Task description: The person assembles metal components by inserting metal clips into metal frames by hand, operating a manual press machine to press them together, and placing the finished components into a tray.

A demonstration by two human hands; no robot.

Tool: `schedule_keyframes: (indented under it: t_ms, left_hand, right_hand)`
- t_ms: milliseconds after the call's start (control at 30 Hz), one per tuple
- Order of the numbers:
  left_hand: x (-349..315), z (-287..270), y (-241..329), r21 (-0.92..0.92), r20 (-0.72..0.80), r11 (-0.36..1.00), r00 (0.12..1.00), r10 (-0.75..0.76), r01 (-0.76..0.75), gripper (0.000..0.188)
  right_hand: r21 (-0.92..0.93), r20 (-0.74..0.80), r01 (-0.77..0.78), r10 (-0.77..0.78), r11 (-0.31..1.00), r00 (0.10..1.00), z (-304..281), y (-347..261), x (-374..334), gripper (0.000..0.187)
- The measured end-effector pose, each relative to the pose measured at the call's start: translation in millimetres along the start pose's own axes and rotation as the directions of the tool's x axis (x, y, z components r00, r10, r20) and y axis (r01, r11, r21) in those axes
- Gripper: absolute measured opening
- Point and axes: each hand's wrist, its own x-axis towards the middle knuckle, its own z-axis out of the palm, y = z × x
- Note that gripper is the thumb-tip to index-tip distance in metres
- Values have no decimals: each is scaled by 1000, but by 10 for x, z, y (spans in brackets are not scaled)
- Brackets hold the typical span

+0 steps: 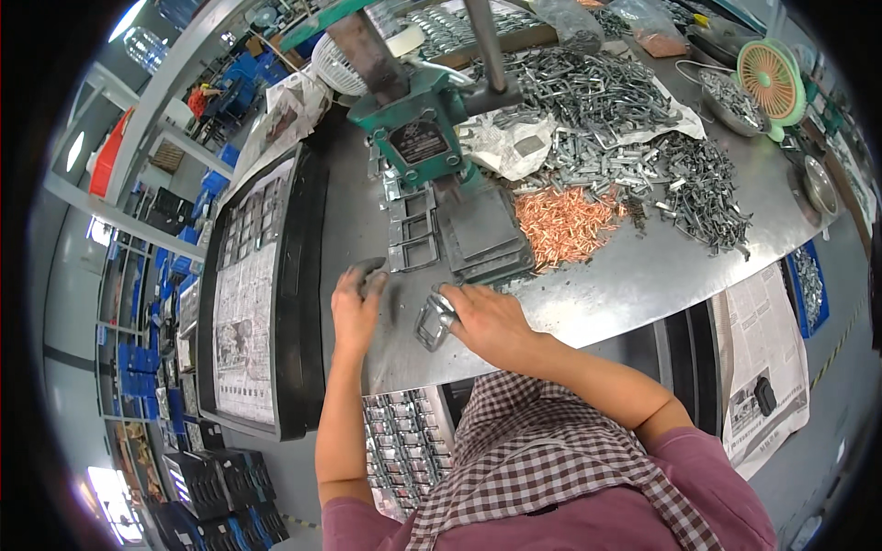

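Note:
My right hand pinches a silver rectangular metal buckle near the table's front edge. The buckle is tilted, and my fingers cover its upper right part. To its left, my left hand hovers over or rests on the table with fingers and thumb apart. Its fingertips look dark grey, and I see nothing held in it. Beyond the hands stands a green hand press above a grey steel block. A row of similar metal frames lies just left of that block.
Copper-coloured pins are heaped right of the block, with piles of small metal parts behind. A black tray lined with newspaper holds frames at left. A green fan stands far right. Another tray of buckles sits below the table edge.

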Motion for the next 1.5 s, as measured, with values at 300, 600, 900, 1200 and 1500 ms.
schedule_keyframes:
  t_ms: [300, 600, 900, 1200, 1500]
  left_hand:
    - [97, 255, -146, 429, 83, 882, 981, 178, -196, 19]
    - [212, 143, 293, -668, 273, 673, 946, -174, 316, 20]
    - [188, 713, 815, -652, 478, 493, 817, -323, 576, 17]
    - [-49, 1245, 1160, -429, 371, 887, 929, 2, 169, 18]
    - [6, 1407, 1081, -432, 314, 879, 948, -60, 199, 17]
  right_hand:
    - [-176, 9, -41, 43, 984, 999, -653, 420, -218, 31]
    - [-336, 24, -75, 88, 939, 996, -1544, 1026, -560, 19]
    - [-574, 299, 392, -262, 719, 918, -1351, 1071, -344, 12]
    - [642, 205, -408, 367, 649, 907, -1423, 1010, -291, 18]
    - [425, 184, -345, 293, 837, 938, -1250, 946, -302, 24]
